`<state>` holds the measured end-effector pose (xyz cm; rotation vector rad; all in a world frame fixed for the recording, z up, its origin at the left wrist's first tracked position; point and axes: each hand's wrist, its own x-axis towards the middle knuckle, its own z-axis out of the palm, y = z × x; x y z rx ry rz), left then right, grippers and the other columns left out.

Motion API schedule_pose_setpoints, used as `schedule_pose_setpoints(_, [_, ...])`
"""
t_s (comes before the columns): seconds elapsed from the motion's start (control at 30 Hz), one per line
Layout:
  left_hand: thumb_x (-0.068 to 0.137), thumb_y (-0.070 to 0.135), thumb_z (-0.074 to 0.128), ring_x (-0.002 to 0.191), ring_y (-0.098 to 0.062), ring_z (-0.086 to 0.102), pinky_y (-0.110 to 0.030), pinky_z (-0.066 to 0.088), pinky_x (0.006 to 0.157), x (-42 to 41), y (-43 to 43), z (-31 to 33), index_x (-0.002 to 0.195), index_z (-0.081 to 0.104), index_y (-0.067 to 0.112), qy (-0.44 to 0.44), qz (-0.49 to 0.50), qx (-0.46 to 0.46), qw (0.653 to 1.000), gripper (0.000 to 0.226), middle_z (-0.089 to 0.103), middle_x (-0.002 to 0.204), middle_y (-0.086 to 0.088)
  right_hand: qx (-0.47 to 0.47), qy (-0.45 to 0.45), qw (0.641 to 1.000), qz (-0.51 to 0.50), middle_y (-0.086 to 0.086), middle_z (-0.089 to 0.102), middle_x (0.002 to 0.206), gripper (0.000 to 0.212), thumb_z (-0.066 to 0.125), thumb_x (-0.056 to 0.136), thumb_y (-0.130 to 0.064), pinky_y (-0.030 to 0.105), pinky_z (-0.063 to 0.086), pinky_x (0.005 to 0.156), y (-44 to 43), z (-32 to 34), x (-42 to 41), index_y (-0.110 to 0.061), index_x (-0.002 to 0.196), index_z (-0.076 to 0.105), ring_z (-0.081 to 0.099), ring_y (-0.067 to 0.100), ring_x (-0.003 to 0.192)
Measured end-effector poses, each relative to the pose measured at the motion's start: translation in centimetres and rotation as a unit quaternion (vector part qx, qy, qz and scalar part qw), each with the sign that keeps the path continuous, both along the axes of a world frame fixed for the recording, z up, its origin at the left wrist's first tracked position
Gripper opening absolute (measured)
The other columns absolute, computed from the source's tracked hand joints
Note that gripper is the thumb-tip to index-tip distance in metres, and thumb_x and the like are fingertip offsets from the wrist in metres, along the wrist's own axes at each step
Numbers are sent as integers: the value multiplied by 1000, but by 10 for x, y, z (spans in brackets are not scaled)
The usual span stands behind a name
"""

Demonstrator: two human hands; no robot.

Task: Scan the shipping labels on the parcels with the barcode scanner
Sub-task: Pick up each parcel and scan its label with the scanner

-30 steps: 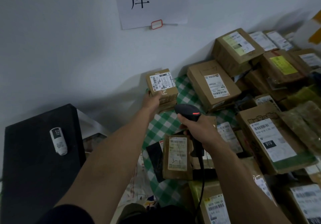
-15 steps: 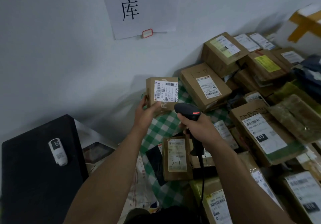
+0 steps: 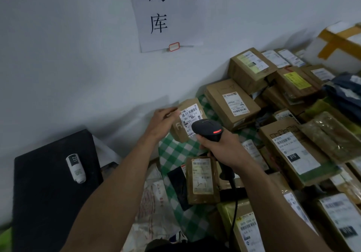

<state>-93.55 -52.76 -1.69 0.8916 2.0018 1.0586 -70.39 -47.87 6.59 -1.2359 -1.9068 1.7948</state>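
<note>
Left hand (image 3: 163,121) grips the small parcel (image 3: 178,133), held tilted. Its shipping label (image 3: 190,115) faces the barcode scanner (image 3: 208,129), which is clamped in the right hand (image 3: 222,150) just beside the parcel. Risk: a misread from the close range or the tilt, or a neighbouring label registering instead.

Desk (image 3: 176,154): covered by a green-and-white checked cloth (image 3: 197,218).
On cloth: cardboard parcels (image 3: 232,103), heaped over its right side.
Cloth's near part: "3-1" parcel (image 3: 202,181).
</note>
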Motion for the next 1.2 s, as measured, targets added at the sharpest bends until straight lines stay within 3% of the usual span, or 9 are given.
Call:
schedule_pose_setpoints(0.17, [78,75,56,128,-14,54,-36,44,112,-8,-14,3,134,68,36,15,22,-13,1000,70,52,138,-1,27,-7,999,25,-5,76,86,22,74,97,-31,14,52,56,-10,2,-4,-34,117,65,66,-5,60])
schedule_pose_setpoints(0.33, [97,56,61,128,-17,48,-30,38,104,-11,-21,2,142,62,30,18,25,-19,999,52,44,141,-3,34,-25,998,40,-6,73,86,25,73,97,-33,13,49,55,-13,0,-8,-30,120,65,66,-4,60])
schedule_pose_setpoints(0.67, [99,52,61,131,-22,47,-29,38,101,-10,-28,0,144,61,28,32,23,-16,999,51,43,143,-7,23,-26,998,56,-5,71,84,26,73,97,-31,13,49,56,-12,-1,-7,-33,121,63,66,-3,61])
schedule_pose_setpoints(0.87, [97,54,63,129,-18,48,-34,41,109,-10,-28,-3,142,63,28,29,26,-11,999,51,46,140,-4,24,-30,998,59,-5,74,82,21,72,98,-31,13,48,53,-10,0,-7,-32,117,66,65,-4,58])
schedule_pose_setpoints(0.93, [98,51,63,120,-13,55,-29,42,102,-7,-32,-1,140,64,27,6,39,5,999,48,54,131,1,15,-19,999,41,-6,76,85,19,73,97,-33,15,50,55,-8,-1,-6,-36,114,65,65,-4,59])
schedule_pose_setpoints(1.03, [92,57,67,107,-12,69,-35,53,97,7,-47,-5,138,62,32,-96,38,17,995,53,71,120,6,4,-21,1000,4,-9,76,80,17,74,96,-34,19,52,55,-2,-5,-3,-33,112,69,65,3,56])
schedule_pose_setpoints(1.2, [77,49,78,108,-25,73,-43,58,97,56,-86,-45,148,38,28,-296,44,-58,952,84,65,132,-8,-9,-29,999,-19,-2,76,88,16,72,98,-30,15,48,52,6,-14,0,-25,114,70,62,-4,55])
